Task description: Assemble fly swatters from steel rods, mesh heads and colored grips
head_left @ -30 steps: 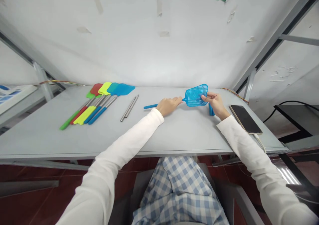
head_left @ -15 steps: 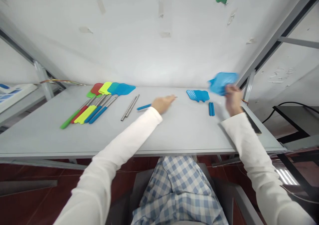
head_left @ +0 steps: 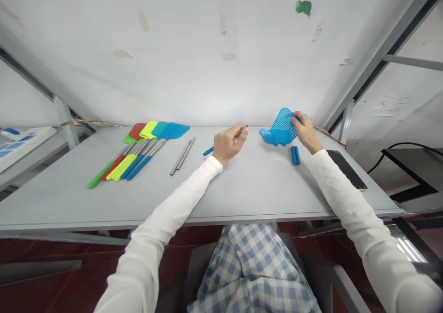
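Observation:
My left hand (head_left: 227, 143) is closed around a fly swatter handle (head_left: 208, 151). The handle's blue grip sticks out to the left, and a bit of its metal rod shows past my fingers on the right. At the right, my right hand (head_left: 305, 130) pinches the edge of a blue perforated fly swatter head (head_left: 284, 118), held tilted. Just below and partly overlapped by it are the blue fly swatter heads (head_left: 268, 136) on the table. Two short blue grips (head_left: 295, 155) lie side by side near my right wrist.
Several assembled fly swatters (head_left: 138, 151) in green, red, yellow and blue lie fanned out at the left of the grey table (head_left: 249, 188). Bare metal rods (head_left: 182, 156) rest beside them. A dark flat device (head_left: 346, 170) lies by my right forearm. A white wall stands behind.
My right hand has brought the blue fly swatter head left and down, over the other heads. My left hand, with the handle, has shifted slightly right and its fingers have curled in.

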`<state>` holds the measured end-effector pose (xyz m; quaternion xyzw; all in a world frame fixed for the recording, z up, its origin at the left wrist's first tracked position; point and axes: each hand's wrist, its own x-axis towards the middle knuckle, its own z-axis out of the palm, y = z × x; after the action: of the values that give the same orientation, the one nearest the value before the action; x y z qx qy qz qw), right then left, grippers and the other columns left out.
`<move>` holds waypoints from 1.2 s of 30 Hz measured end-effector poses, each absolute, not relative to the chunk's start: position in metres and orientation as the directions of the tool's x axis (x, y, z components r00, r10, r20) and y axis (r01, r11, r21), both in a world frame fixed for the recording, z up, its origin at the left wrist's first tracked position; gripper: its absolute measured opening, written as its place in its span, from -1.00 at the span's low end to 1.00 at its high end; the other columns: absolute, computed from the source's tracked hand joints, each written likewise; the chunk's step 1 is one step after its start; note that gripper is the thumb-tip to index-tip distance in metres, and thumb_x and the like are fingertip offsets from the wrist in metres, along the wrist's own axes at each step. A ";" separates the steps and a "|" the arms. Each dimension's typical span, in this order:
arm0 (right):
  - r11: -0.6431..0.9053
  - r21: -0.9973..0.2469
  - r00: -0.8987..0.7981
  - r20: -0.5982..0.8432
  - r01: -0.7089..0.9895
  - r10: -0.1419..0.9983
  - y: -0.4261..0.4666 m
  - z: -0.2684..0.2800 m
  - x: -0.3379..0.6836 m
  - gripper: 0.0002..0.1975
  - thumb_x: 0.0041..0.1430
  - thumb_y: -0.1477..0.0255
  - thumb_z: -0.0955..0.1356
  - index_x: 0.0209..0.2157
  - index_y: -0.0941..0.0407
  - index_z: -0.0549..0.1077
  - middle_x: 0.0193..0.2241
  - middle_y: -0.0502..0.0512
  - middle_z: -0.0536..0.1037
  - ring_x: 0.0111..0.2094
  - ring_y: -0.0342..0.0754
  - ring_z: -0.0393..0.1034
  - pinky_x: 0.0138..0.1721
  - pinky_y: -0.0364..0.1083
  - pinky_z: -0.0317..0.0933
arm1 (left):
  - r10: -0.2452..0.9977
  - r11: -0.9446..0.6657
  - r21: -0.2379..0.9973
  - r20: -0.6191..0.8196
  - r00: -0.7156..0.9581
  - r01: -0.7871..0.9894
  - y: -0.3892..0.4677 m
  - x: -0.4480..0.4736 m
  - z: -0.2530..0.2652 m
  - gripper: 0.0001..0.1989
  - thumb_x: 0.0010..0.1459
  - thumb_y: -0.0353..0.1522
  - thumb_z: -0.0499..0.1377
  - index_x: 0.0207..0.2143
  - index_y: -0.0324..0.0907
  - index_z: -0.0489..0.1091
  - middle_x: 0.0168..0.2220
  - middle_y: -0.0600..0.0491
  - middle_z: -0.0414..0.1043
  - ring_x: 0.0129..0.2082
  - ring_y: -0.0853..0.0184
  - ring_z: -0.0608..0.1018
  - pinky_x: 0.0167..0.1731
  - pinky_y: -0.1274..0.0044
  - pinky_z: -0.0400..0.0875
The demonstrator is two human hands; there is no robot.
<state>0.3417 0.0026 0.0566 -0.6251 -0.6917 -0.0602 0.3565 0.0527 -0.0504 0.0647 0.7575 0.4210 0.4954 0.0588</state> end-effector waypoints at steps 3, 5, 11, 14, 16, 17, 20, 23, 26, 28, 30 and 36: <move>0.126 -0.292 0.033 0.484 0.948 0.874 0.027 0.062 0.339 -0.59 0.21 0.42 0.12 -0.10 0.14 0.51 -0.23 0.27 0.56 -0.04 0.20 0.27 0.04 0.20 -0.02 | 0.794 -0.581 0.762 0.608 -0.008 0.284 -0.045 0.054 0.081 -0.43 0.22 0.04 -0.03 -0.66 -0.15 -0.02 -0.68 0.16 -0.08 -0.66 0.48 0.13 -0.59 0.56 -0.05; 0.092 -0.231 0.012 0.414 0.969 0.910 0.040 0.061 0.334 -0.58 0.15 0.45 0.14 -0.11 0.18 0.54 -0.23 0.29 0.57 -0.04 0.23 0.25 0.03 0.23 -0.05 | 0.878 -0.477 0.876 0.479 -0.015 0.072 -0.039 0.054 0.090 -0.42 0.20 0.05 -0.02 -0.67 -0.14 -0.07 -0.70 0.19 -0.16 -0.70 0.51 0.05 -0.65 0.57 -0.10; 0.045 -0.169 0.009 0.310 0.985 0.951 0.061 0.052 0.331 -0.54 0.12 0.42 0.15 -0.13 0.20 0.58 -0.25 0.33 0.57 -0.04 0.26 0.23 0.01 0.23 -0.07 | 0.962 -0.214 0.955 0.242 0.124 -0.203 -0.025 0.046 0.100 -0.49 0.20 0.09 -0.13 -0.55 -0.11 0.02 -0.73 0.29 -0.27 -0.80 0.57 -0.13 -0.76 0.65 -0.24; -0.013 -0.195 0.068 0.275 0.981 0.959 0.066 0.053 0.340 -0.55 0.12 0.41 0.15 -0.15 0.17 0.59 -0.25 0.33 0.56 -0.01 0.26 0.23 0.02 0.23 -0.07 | 0.968 -0.169 0.957 0.207 0.145 -0.236 -0.020 0.041 0.100 -0.52 0.21 0.10 -0.19 -0.48 -0.09 0.04 -0.74 0.31 -0.31 -0.81 0.56 -0.14 -0.77 0.67 -0.24; -0.057 -0.208 0.115 0.277 0.976 0.954 0.068 0.055 0.350 -0.55 0.14 0.40 0.14 -0.15 0.16 0.59 -0.23 0.33 0.56 0.00 0.27 0.22 0.02 0.24 -0.08 | 0.972 -0.150 0.953 0.191 0.136 -0.264 -0.017 0.037 0.100 -0.53 0.21 0.10 -0.21 -0.46 -0.08 0.04 -0.74 0.31 -0.32 -0.81 0.55 -0.15 -0.78 0.67 -0.23; -0.077 -0.210 0.136 0.283 0.975 0.949 0.069 0.056 0.356 -0.55 0.15 0.39 0.14 -0.15 0.15 0.59 -0.22 0.33 0.56 0.01 0.28 0.21 0.03 0.25 -0.09 | 0.974 -0.144 0.948 0.187 0.131 -0.283 -0.016 0.035 0.100 -0.53 0.22 0.10 -0.21 -0.46 -0.08 0.04 -0.74 0.31 -0.32 -0.81 0.55 -0.15 -0.77 0.67 -0.23; -0.146 -0.192 0.195 0.264 0.970 0.945 0.073 0.058 0.373 -0.55 0.16 0.38 0.14 -0.13 0.14 0.58 -0.17 0.33 0.55 0.03 0.30 0.19 0.05 0.27 -0.10 | 0.969 -0.127 0.924 0.193 0.152 -0.360 -0.013 0.031 0.095 -0.50 0.19 0.12 -0.17 -0.46 -0.10 0.07 -0.73 0.31 -0.29 -0.80 0.55 -0.12 -0.77 0.67 -0.22; -0.189 -0.142 0.214 0.181 0.972 0.960 0.078 0.056 0.386 -0.55 0.17 0.39 0.14 -0.12 0.14 0.58 -0.14 0.33 0.54 0.06 0.29 0.18 0.08 0.26 -0.11 | 0.947 -0.091 0.900 0.211 0.243 -0.426 -0.013 0.032 0.079 -0.49 0.14 0.14 -0.07 -0.43 -0.11 0.15 -0.72 0.29 -0.14 -0.79 0.54 0.02 -0.75 0.67 -0.07; -0.188 -0.085 0.198 0.129 0.978 0.972 0.082 0.051 0.390 -0.56 0.15 0.39 0.15 -0.11 0.17 0.57 -0.16 0.35 0.54 0.08 0.30 0.17 0.08 0.25 -0.09 | 0.927 -0.030 0.911 0.180 0.330 -0.411 -0.015 0.036 0.056 -0.63 0.09 -0.01 0.11 -0.35 -0.12 0.19 -0.66 0.26 0.06 -0.70 0.49 0.25 -0.63 0.62 0.21; -0.179 -0.061 0.185 0.117 0.982 0.976 0.082 0.046 0.389 -0.56 0.14 0.41 0.16 -0.11 0.18 0.57 -0.15 0.35 0.53 0.10 0.31 0.16 0.09 0.26 -0.09 | 0.925 -0.004 0.923 0.149 0.350 -0.384 -0.016 0.037 0.042 -0.74 0.02 -0.22 0.18 -0.32 -0.12 0.19 -0.63 0.27 0.09 -0.66 0.48 0.29 -0.55 0.60 0.27; -0.164 -0.047 0.168 0.105 0.985 0.980 0.080 0.039 0.388 -0.56 0.11 0.44 0.18 -0.08 0.17 0.56 -0.10 0.34 0.52 0.12 0.32 0.15 0.11 0.28 -0.12 | 0.926 0.003 0.928 0.138 0.352 -0.373 -0.016 0.037 0.033 -0.77 -0.03 -0.34 0.14 -0.28 -0.14 0.21 -0.62 0.26 0.10 -0.63 0.48 0.31 -0.51 0.59 0.26; -0.130 -0.014 0.131 0.076 0.991 0.989 0.068 0.027 0.384 -0.51 0.12 0.50 0.19 0.08 0.19 0.45 0.06 0.41 0.41 0.14 0.30 0.17 0.11 0.28 -0.05 | 0.928 0.013 0.946 0.109 0.356 -0.323 -0.015 0.037 0.027 -0.47 -0.12 -0.42 0.07 0.00 -0.22 0.24 -0.57 0.22 0.17 -0.56 0.42 0.35 -0.46 0.56 0.26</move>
<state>0.3841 0.0678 0.0273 -0.7512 -0.6589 -0.0240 0.0304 0.0369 -0.0150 0.0273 0.5097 0.2970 0.4834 0.6468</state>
